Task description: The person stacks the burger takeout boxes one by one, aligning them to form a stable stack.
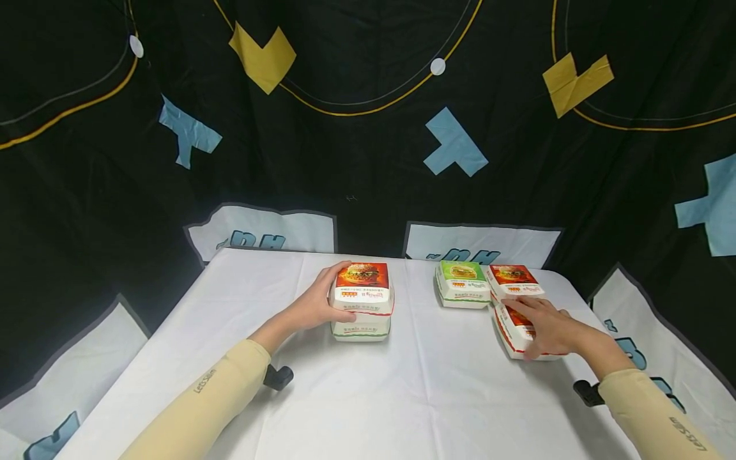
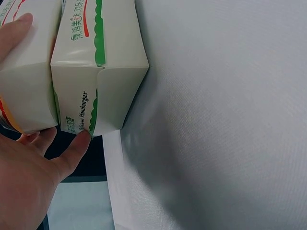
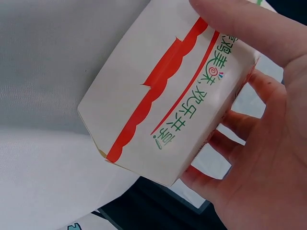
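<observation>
My left hand (image 1: 322,300) grips a red-topped hamburger box (image 1: 368,294), thumb across its front and fingers round its far side. This box sits on a green-trimmed hamburger box (image 1: 363,331); in the left wrist view, a fingertip touches the end of the green-trimmed box (image 2: 76,91). Over at the right, my right hand (image 1: 549,329) holds another red-topped hamburger box (image 1: 508,338) from above. The right wrist view shows its thumb over one side of that box (image 3: 144,105) and the fingers along the top edge. Part of its lid is hidden by the hand.
Behind the right hand's box stands another red-topped box (image 1: 513,276), with a green-topped box (image 1: 462,284) to its left. All stand on a white-covered table (image 1: 368,402). A black curtain (image 1: 356,166) hangs along the table's far edge.
</observation>
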`<control>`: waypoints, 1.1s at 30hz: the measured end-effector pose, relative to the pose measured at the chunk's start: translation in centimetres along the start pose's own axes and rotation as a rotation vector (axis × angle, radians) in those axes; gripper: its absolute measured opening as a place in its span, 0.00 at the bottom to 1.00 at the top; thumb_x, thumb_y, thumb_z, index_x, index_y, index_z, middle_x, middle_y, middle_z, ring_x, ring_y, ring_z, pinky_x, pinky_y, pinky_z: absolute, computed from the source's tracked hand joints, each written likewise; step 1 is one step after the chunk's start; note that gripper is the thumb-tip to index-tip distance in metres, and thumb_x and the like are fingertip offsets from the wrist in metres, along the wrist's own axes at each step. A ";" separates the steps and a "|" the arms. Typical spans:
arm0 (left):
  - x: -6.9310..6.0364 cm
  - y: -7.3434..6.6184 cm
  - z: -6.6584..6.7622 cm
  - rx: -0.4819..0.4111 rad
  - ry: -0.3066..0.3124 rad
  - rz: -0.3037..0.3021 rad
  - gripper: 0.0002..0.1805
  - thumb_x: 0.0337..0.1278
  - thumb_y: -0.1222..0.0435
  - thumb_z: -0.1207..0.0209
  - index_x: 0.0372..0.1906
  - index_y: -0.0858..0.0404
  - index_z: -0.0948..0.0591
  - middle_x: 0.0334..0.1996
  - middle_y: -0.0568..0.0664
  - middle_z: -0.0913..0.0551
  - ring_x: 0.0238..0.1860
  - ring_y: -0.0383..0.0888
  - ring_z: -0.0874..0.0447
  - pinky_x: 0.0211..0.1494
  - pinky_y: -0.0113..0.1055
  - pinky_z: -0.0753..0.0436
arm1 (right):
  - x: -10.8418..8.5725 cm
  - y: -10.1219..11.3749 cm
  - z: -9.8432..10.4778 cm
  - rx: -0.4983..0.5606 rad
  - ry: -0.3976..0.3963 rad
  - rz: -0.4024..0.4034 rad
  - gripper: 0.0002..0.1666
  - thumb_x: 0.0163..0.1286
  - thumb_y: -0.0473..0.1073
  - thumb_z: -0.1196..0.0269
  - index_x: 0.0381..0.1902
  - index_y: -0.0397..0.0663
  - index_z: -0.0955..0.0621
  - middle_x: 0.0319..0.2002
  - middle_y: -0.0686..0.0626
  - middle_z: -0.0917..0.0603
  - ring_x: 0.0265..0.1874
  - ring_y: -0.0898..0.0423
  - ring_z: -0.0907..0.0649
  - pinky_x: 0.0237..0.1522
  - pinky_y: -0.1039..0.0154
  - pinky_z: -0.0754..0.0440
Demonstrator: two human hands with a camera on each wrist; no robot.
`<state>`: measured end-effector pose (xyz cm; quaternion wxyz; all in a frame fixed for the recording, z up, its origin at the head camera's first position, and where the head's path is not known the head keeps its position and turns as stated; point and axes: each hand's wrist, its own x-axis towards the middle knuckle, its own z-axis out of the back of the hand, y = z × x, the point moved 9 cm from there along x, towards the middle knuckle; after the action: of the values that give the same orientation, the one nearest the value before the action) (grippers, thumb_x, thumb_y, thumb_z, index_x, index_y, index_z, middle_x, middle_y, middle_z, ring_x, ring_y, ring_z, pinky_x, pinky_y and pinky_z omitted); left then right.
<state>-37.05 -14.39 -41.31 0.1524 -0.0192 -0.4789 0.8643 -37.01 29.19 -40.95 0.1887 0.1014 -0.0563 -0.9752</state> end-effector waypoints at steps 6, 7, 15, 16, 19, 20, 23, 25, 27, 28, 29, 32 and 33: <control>0.0 0.0 0.0 0.002 0.001 0.000 0.60 0.39 0.51 0.21 0.76 0.35 0.47 0.72 0.49 0.41 0.70 0.50 0.37 0.67 0.56 0.24 | 0.1 -0.1 -0.1 -0.014 -0.007 -0.003 0.66 0.43 0.56 0.20 0.77 0.57 0.39 0.73 0.33 0.41 0.66 0.31 0.40 0.57 0.22 0.34; 0.1 -0.1 0.1 0.003 0.000 0.000 0.60 0.38 0.51 0.21 0.76 0.35 0.47 0.72 0.49 0.41 0.70 0.50 0.37 0.67 0.56 0.25 | 0.1 -0.1 0.0 -0.017 -0.011 -0.004 0.66 0.43 0.56 0.19 0.77 0.57 0.39 0.73 0.33 0.40 0.66 0.31 0.40 0.57 0.22 0.34; 0.1 -0.2 0.1 -0.001 -0.003 0.000 0.60 0.38 0.51 0.20 0.76 0.35 0.46 0.71 0.49 0.40 0.70 0.50 0.37 0.66 0.56 0.24 | -0.2 0.1 0.4 -0.038 -0.018 -0.011 0.65 0.42 0.51 0.19 0.77 0.56 0.38 0.72 0.32 0.39 0.65 0.30 0.38 0.58 0.22 0.35; 0.1 -0.1 0.1 -0.001 -0.004 0.000 0.60 0.38 0.51 0.20 0.76 0.35 0.46 0.71 0.49 0.40 0.70 0.50 0.37 0.66 0.56 0.24 | -0.3 0.1 0.3 -0.041 -0.017 -0.010 0.65 0.42 0.50 0.19 0.77 0.57 0.38 0.72 0.32 0.39 0.64 0.30 0.38 0.58 0.21 0.35; 0.0 0.1 0.0 -0.005 -0.004 0.004 0.60 0.38 0.51 0.20 0.76 0.36 0.46 0.71 0.49 0.40 0.70 0.50 0.37 0.66 0.55 0.23 | -0.5 0.0 0.1 -0.042 -0.008 -0.010 0.66 0.40 0.48 0.18 0.77 0.57 0.38 0.71 0.32 0.39 0.64 0.29 0.38 0.58 0.21 0.35; -0.1 0.2 -0.1 -0.007 -0.001 0.006 0.60 0.38 0.51 0.20 0.76 0.36 0.46 0.71 0.49 0.39 0.70 0.50 0.37 0.65 0.54 0.23 | -0.5 0.0 0.0 -0.043 -0.005 -0.010 0.67 0.40 0.48 0.18 0.77 0.57 0.38 0.72 0.32 0.39 0.64 0.29 0.38 0.57 0.22 0.35; -0.3 0.5 -0.3 -0.013 0.007 0.012 0.60 0.38 0.51 0.20 0.76 0.36 0.46 0.71 0.49 0.39 0.70 0.50 0.36 0.65 0.53 0.22 | -0.5 -0.2 -0.5 -0.047 0.002 -0.017 0.66 0.41 0.49 0.18 0.77 0.57 0.39 0.72 0.32 0.38 0.64 0.30 0.37 0.57 0.24 0.33; -0.4 0.5 -0.3 -0.010 0.008 0.012 0.60 0.38 0.51 0.20 0.76 0.35 0.46 0.71 0.48 0.40 0.70 0.49 0.36 0.65 0.54 0.22 | -0.5 -0.2 -0.6 -0.051 0.001 -0.015 0.66 0.41 0.50 0.18 0.77 0.56 0.38 0.72 0.32 0.38 0.64 0.30 0.37 0.57 0.25 0.32; -0.4 0.4 -0.2 -0.011 0.005 0.007 0.60 0.38 0.51 0.20 0.76 0.35 0.46 0.71 0.48 0.40 0.70 0.50 0.36 0.65 0.54 0.23 | -0.5 -0.2 -0.5 -0.053 -0.009 -0.013 0.65 0.42 0.50 0.18 0.77 0.56 0.38 0.71 0.32 0.38 0.64 0.29 0.37 0.57 0.25 0.32; -0.4 0.3 -0.2 -0.008 0.003 0.004 0.60 0.38 0.51 0.20 0.76 0.35 0.46 0.72 0.48 0.40 0.70 0.50 0.36 0.65 0.55 0.23 | -0.4 -0.2 -0.5 -0.053 -0.015 -0.012 0.65 0.42 0.50 0.18 0.77 0.56 0.38 0.71 0.32 0.37 0.63 0.29 0.37 0.56 0.25 0.32; -0.4 0.2 -0.1 -0.007 0.001 0.000 0.60 0.39 0.51 0.21 0.76 0.35 0.46 0.72 0.49 0.40 0.70 0.50 0.36 0.65 0.55 0.23 | -0.4 -0.2 -0.4 -0.052 -0.020 -0.010 0.65 0.42 0.50 0.18 0.77 0.55 0.38 0.71 0.32 0.37 0.63 0.29 0.37 0.56 0.25 0.32; -0.2 0.0 0.0 -0.003 -0.002 -0.005 0.60 0.39 0.52 0.21 0.76 0.35 0.47 0.72 0.49 0.40 0.70 0.50 0.36 0.65 0.55 0.23 | -0.4 -0.3 -0.1 -0.049 -0.030 -0.014 0.66 0.42 0.51 0.18 0.77 0.57 0.38 0.71 0.33 0.37 0.63 0.29 0.37 0.56 0.25 0.32; -0.2 0.0 0.1 -0.002 -0.002 -0.006 0.60 0.39 0.52 0.21 0.76 0.35 0.47 0.72 0.49 0.40 0.69 0.50 0.36 0.65 0.55 0.23 | -0.4 -0.3 0.0 -0.048 -0.033 -0.015 0.66 0.41 0.51 0.18 0.77 0.57 0.38 0.71 0.33 0.37 0.63 0.29 0.38 0.56 0.24 0.32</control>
<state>-36.90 -14.48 -41.25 0.1546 -0.0171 -0.4799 0.8634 -36.73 29.60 -40.95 0.1830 0.0812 -0.0351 -0.9791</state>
